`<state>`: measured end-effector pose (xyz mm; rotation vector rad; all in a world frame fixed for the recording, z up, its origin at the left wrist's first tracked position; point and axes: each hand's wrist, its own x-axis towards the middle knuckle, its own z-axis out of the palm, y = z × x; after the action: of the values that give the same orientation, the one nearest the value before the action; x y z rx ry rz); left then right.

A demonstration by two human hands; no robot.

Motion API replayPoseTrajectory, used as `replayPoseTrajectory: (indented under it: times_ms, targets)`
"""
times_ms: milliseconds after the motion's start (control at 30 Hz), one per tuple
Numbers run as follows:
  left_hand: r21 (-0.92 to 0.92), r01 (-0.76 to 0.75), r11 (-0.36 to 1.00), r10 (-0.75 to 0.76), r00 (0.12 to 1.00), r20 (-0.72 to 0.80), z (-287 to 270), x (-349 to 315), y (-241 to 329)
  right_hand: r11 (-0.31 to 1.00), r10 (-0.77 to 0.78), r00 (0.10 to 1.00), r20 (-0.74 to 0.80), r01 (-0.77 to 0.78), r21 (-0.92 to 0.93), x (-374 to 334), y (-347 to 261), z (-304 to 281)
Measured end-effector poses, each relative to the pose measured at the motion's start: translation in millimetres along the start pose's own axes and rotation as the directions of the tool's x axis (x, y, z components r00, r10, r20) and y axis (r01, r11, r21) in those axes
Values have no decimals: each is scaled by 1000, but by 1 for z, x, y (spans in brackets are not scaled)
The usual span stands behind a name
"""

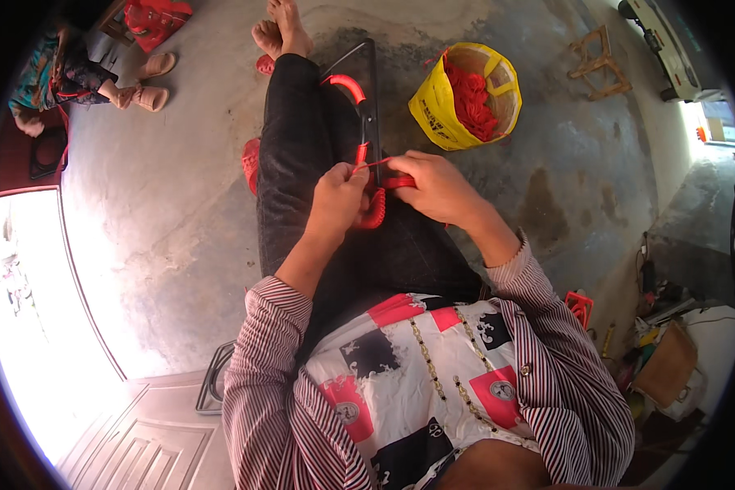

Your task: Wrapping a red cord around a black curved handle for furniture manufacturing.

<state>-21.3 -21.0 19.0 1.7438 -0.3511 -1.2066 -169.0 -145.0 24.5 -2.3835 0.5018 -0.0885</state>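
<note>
Across my lap lies a dark metal frame [372,73] with a curved bar. Red cord wraps parts of that bar, as on the upper curve [348,85] and the lower curve [376,210]. My left hand [337,196] is closed beside the bar, its fingertips pinching red cord next to a wrapped stretch. My right hand [434,186] is closed on a small bundle of red cord [399,181], and a strand runs taut between the two hands. The palm sides of both hands are hidden.
A yellow bag [431,112] holding red cord stands ahead to the right. Beyond it is a small wooden stool [600,63]. Another person [45,82] sits at the far left near sandals [149,99]. Clutter with a brown board [665,365] lies at right.
</note>
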Motion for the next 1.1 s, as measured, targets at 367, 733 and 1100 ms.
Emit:
replayPoseTrajectory:
  times_ms: [367, 733, 1100]
  targets:
    - [-26, -455, 890, 447, 882, -150, 3, -42, 43, 926, -104, 924, -367, 225, 304, -11, -37, -8]
    - [-342, 131, 930, -100, 989, 106, 0, 4, 5, -103, -8, 940, -341, 339, 935, -112, -37, -121]
    - [-209, -102, 973, 82, 991, -102, 4, -4, -9, 176, 571, 791, -219, 143, 974, -148, 66, -103]
